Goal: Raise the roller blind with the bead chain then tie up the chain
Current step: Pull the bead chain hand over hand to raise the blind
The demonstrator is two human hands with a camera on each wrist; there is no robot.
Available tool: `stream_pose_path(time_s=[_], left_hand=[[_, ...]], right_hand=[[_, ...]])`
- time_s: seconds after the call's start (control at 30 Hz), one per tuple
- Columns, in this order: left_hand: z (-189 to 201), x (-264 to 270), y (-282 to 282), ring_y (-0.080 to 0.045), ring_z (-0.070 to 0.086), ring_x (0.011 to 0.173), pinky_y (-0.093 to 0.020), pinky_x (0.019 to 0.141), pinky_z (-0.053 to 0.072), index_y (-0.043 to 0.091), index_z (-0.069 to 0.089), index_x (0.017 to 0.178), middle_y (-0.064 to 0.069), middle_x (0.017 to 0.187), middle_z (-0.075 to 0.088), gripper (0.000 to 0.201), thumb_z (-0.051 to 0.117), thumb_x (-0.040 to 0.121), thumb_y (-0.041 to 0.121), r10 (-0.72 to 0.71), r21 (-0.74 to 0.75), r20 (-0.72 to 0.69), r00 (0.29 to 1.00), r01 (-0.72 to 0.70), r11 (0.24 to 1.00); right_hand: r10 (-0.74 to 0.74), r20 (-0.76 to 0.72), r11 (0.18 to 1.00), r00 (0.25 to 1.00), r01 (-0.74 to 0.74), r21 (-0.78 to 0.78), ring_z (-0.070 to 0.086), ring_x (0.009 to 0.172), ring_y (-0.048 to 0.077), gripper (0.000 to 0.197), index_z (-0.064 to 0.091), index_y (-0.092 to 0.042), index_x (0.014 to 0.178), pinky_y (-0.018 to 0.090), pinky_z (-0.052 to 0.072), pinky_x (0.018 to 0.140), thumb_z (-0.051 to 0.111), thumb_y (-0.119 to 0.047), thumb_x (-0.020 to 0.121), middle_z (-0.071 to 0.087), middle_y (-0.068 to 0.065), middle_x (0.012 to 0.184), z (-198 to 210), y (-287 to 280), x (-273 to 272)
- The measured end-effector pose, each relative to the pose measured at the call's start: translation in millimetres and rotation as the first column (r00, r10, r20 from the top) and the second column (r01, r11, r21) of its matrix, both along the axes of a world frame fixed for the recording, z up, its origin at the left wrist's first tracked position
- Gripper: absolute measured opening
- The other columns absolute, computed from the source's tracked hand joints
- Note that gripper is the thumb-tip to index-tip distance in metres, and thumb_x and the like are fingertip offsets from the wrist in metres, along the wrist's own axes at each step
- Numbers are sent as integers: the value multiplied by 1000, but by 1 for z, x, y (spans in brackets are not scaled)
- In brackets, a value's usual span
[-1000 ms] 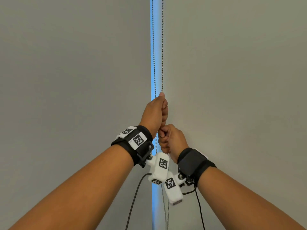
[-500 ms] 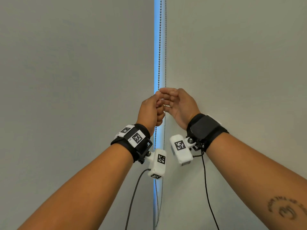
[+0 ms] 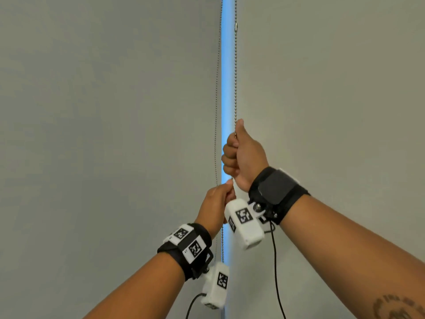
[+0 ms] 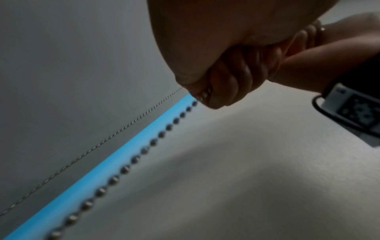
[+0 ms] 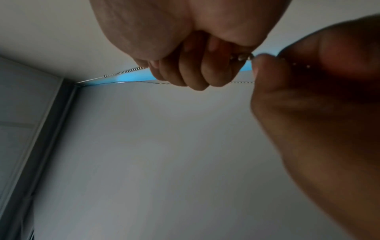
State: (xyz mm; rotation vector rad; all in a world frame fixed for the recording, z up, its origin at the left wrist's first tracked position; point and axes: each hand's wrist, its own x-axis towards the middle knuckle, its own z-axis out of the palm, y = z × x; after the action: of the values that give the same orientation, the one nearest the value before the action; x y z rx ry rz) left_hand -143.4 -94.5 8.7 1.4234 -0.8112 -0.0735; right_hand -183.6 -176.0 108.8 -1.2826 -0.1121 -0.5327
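Two grey roller blinds (image 3: 103, 134) hang side by side with a bright blue gap (image 3: 226, 65) between them. A metal bead chain (image 3: 235, 77) runs down the gap in two strands. My right hand (image 3: 241, 155) is the upper one, a fist wrapped round the right strand. Just below it my left hand (image 3: 218, 203) grips the same strand. The thinner left strand (image 3: 216, 100) hangs free beside them. In the left wrist view my left hand (image 4: 216, 78) is curled on the bead chain (image 4: 131, 160). In the right wrist view my right hand (image 5: 191, 71) clasps the bead chain (image 5: 241, 57).
A small connector (image 3: 236, 26) sits on the right strand high up. Black cables (image 3: 276, 272) trail from the wrist cameras below my hands. In the right wrist view a dark window frame (image 5: 51, 129) runs along the left of the blind.
My right hand has closed round the chain above the left. My left hand has dropped lower with the chain in it. A connector has come into view high on the right strand.
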Motion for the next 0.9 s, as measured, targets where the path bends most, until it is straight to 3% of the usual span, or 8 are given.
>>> stream_pose_path(time_s=[0.1, 0.17, 0.27, 0.37, 0.6, 0.77, 0.83, 0.9], left_hand=[[-5, 10, 10, -16, 39, 54, -29, 58, 36, 16, 56, 61, -3, 59, 45, 47, 33, 101, 26, -94, 37, -66, 993, 97, 995], [6, 24, 17, -20, 56, 66, -33, 68, 47, 4, 68, 85, -8, 73, 63, 43, 30, 99, 20, -121, -9, -91, 988, 121, 993], [40, 45, 24, -29, 62, 84, -44, 83, 47, -2, 67, 108, -20, 95, 65, 46, 28, 102, 22, -132, -44, -60, 989, 130, 991], [78, 44, 28, -28, 63, 91, -43, 87, 50, -2, 64, 121, -18, 104, 66, 54, 29, 106, 36, -187, 9, 15, 982, 187, 982], [124, 18, 11, -33, 65, 97, -47, 95, 52, -4, 59, 127, -19, 106, 66, 53, 28, 107, 35, -324, 51, 54, 944, 322, 945], [117, 11, -2, -26, 63, 73, -43, 72, 58, -2, 62, 113, -12, 83, 60, 49, 30, 107, 35, -401, -118, -47, 915, 394, 912], [115, 8, -5, -19, 49, 59, -35, 57, 51, 6, 61, 95, -6, 71, 48, 42, 33, 106, 36, -424, -192, -87, 902, 402, 895], [111, 3, -7, -15, 29, 52, -27, 46, 34, 15, 48, 75, -3, 65, 30, 40, 35, 105, 38, -445, -253, -136, 885, 403, 879]], right_hand=[[-4, 21, 999, 1000, 4, 32, 8, 51, 15, 55, 22, -24, 64, 27, 9, 45, 39, -61, 99, 14, -4, 57, -13, 0, -6], [14, 52, 999, 999, -16, 39, 7, 51, 15, 55, 17, -22, 70, 25, 10, 44, 40, -62, 99, 13, -3, 57, -14, -1, -10], [29, 72, 999, 997, -32, 42, 7, 45, 13, 54, 16, -21, 71, 24, 8, 43, 39, -61, 100, 13, -4, 53, -15, -3, -15], [35, 65, 999, 997, -37, 33, 8, 42, 12, 55, 23, -24, 62, 24, 8, 44, 38, -61, 100, 14, -5, 50, -25, -5, -17], [66, -44, 996, 997, -68, -52, 6, 54, 17, 56, 19, -21, 70, 32, 7, 51, 37, -67, 97, 12, 0, 61, -51, -6, -20], [54, -77, 993, 996, -62, -100, 7, 54, 17, 55, 18, -21, 69, 31, 8, 51, 34, -65, 98, 11, 3, 63, -60, -6, -22], [47, -93, 990, 995, -59, -128, 7, 54, 16, 56, 19, -21, 68, 29, 9, 49, 35, -65, 98, 11, 3, 64, -65, -7, -23], [39, -109, 985, 993, -57, -164, 9, 51, 14, 55, 22, -23, 62, 25, 14, 44, 35, -61, 100, 15, -1, 58, -71, -7, -23]])
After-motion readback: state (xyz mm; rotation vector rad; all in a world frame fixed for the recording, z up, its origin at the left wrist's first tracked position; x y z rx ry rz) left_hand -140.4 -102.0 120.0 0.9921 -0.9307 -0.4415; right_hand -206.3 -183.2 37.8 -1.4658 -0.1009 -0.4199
